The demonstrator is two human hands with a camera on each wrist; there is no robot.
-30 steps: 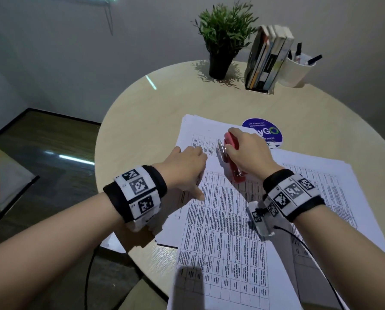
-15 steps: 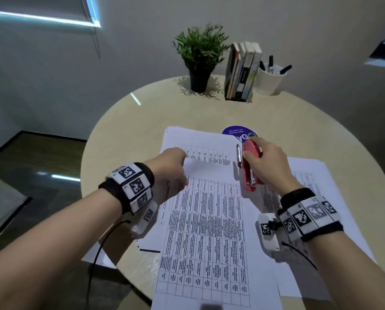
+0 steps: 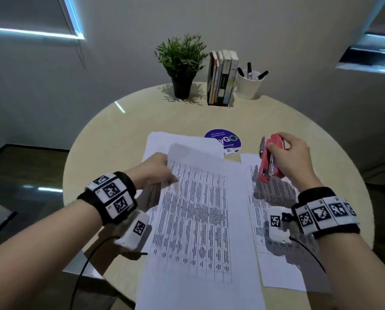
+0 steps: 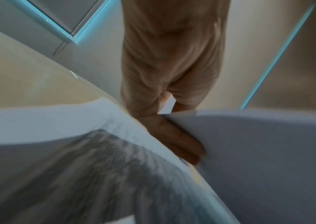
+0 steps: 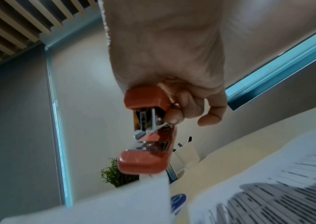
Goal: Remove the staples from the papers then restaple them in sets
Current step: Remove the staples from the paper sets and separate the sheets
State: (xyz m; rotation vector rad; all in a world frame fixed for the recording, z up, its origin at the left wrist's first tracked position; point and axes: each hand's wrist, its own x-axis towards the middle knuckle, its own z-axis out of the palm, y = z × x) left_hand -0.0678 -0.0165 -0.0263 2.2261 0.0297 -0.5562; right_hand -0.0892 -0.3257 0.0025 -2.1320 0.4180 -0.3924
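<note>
the head view looks forward and down over the desk (image 3: 124, 135) from above. each wrist view looks up close along its hand. right wrist and head views share the stapler (image 5: 145, 136) (image 3: 268, 162), plant (image 5: 115, 172) (image 3: 181, 57) and papers (image 5: 268, 197) (image 3: 196, 220).

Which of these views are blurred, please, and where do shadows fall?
Head view: printed white sheets smeared, red stapler shadowing the right-hand paper stack. Left wrist view: heavily blurred around the left hand. Right wrist view: stapler fairly sharp, papers streaked.
</note>
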